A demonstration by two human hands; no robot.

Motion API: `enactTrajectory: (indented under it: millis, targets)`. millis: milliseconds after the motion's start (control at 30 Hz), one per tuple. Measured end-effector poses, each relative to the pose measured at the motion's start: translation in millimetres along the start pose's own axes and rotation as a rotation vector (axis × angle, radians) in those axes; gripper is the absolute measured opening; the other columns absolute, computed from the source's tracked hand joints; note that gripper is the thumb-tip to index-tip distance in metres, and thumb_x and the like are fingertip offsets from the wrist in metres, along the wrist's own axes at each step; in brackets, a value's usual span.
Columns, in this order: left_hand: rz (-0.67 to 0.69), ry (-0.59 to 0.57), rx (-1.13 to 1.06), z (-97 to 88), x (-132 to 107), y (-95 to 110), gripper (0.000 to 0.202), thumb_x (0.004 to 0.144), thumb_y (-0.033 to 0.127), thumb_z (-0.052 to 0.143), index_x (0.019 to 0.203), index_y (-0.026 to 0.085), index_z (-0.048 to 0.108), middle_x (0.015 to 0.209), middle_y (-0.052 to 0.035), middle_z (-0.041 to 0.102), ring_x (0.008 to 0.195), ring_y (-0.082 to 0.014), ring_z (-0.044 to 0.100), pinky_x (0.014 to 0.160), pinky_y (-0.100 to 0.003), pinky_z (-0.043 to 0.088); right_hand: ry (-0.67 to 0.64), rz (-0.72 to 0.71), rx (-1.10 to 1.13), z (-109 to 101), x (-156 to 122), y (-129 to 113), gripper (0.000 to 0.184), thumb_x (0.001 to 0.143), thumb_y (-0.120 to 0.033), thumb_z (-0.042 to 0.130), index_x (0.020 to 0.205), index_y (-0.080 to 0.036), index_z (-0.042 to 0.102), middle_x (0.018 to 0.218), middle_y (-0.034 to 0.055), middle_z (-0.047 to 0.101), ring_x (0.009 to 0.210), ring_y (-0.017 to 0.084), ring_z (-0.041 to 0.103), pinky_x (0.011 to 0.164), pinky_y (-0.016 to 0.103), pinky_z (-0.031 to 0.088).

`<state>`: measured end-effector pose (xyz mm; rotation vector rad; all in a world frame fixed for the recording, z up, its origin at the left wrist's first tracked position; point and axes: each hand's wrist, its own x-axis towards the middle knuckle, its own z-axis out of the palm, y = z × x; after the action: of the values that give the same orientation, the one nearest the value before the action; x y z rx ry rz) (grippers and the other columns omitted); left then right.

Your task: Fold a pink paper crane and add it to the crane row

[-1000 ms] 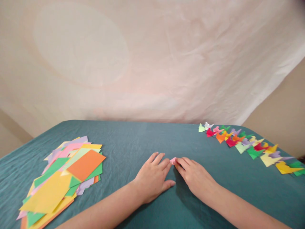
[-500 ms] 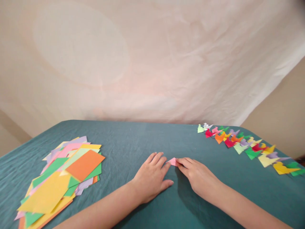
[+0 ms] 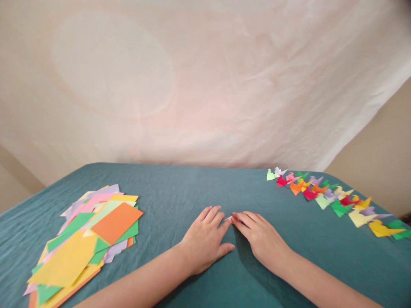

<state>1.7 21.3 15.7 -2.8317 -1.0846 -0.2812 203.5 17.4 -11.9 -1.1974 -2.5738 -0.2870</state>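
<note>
Paper (image 3: 228, 218): pink, probably held at both ends for control
Left hand (image 3: 205, 241): loosely spread, touching it
Right hand (image 3: 263, 238): fingertips pinching it
Sheets (image 3: 85, 244): piled left, likely for reach

paper pile (image 3: 69, 256), left | paper birds (image 3: 340, 208), right | pale drape (image 3: 205, 85), behind

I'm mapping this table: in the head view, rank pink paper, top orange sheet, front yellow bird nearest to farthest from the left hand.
1. Pink paper, immediately right
2. Orange sheet, left side
3. Yellow bird, far right
</note>
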Motion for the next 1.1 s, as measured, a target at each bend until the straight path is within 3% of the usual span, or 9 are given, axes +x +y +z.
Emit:
enactTrajectory:
  millis: [667,867,967,1100]
  targets:
    - [-0.011,0.027,0.047,-3.2,-1.9,-3.1,0.042,0.086,0.046,0.045,0.112,0.014,0.054,0.111,-0.0100,0.056,0.120,-0.0259,0.038,0.103,-0.041,0.025,-0.038,-0.007,-0.018,-5.3,3.6,-0.6,0.034,0.084,-0.007,0.047,0.116,-0.015,0.056,0.113,0.0085,0.060,0.100,0.018,0.052,0.083,0.034,0.046]
    - [-0.070,0.074,-0.073,-1.3,-3.4,-6.6,0.023,0.088,0.022,0.042,0.102,0.017,0.059,0.100,-0.0073,0.057,0.108,-0.0216,0.047,0.096,-0.038,0.035,-0.028,-0.009,-0.005,-4.2,3.2,0.2,0.034,0.084,-0.006,0.046,0.115,-0.016,0.057,0.113,0.0077,0.059,0.101,0.018,0.052,0.083,0.033,0.045]
    - [-0.093,0.072,-0.139,0.1,-4.0,-7.9,0.026,0.088,0.022,0.042,0.109,0.019,0.056,0.103,-0.0065,0.055,0.102,-0.0202,0.050,0.092,-0.037,0.039,-0.033,-0.011,-0.001,-4.3,3.9,0.7,0.034,0.084,-0.006,0.046,0.115,-0.016,0.057,0.112,0.0079,0.059,0.100,0.019,0.052,0.082,0.033,0.046]
    - [-0.065,0.069,-0.135,0.1,-2.1,-5.8,0.032,0.089,0.029,0.042,0.120,0.021,0.049,0.113,-0.0066,0.053,0.115,-0.0225,0.042,0.098,-0.040,0.035,-0.045,-0.012,0.009,-5.6,4.8,1.5,0.034,0.083,-0.006,0.047,0.115,-0.015,0.057,0.111,0.0086,0.059,0.098,0.019,0.052,0.081,0.034,0.046]
